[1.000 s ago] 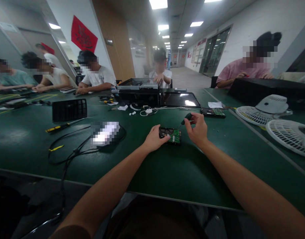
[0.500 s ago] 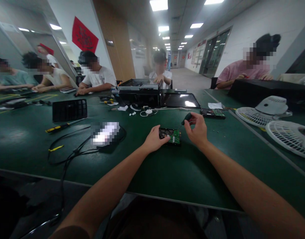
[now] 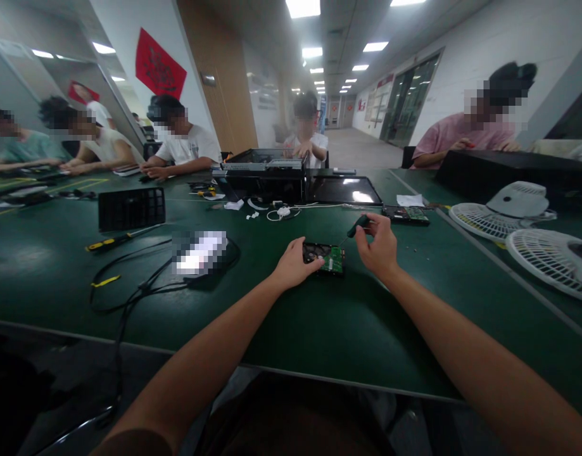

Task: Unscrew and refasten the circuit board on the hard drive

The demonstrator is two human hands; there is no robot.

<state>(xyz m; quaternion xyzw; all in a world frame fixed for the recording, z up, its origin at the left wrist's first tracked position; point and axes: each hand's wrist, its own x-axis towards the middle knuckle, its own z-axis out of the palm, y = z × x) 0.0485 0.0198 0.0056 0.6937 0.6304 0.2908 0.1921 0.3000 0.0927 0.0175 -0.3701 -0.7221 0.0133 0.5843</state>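
A hard drive [image 3: 336, 261] with a green circuit board lies on the green table in front of me. My left hand [image 3: 295, 265] grips its left side, the thumb over the near edge of the board. In my right hand [image 3: 377, 244] is a screwdriver with a dark green handle [image 3: 357, 226], held tilted between the fingers. Its thin shaft points down-left to the upper right part of the board; whether the tip touches is too small to tell. A second drive [image 3: 406, 215] lies farther back on the right.
An open computer case [image 3: 265, 180] and a dark panel [image 3: 344, 190] stand at the back. White fan parts [image 3: 550, 259] lie right. Left are a yellow-black screwdriver [image 3: 109, 242], cables [image 3: 145, 288], a lit phone [image 3: 201, 253] and a black screen [image 3: 132, 209]. Several people sit around.
The screwdriver handle in my right hand has tilted slightly lower, and the fingers have shifted a little on it. My left hand and the drive have stayed nearly in place.
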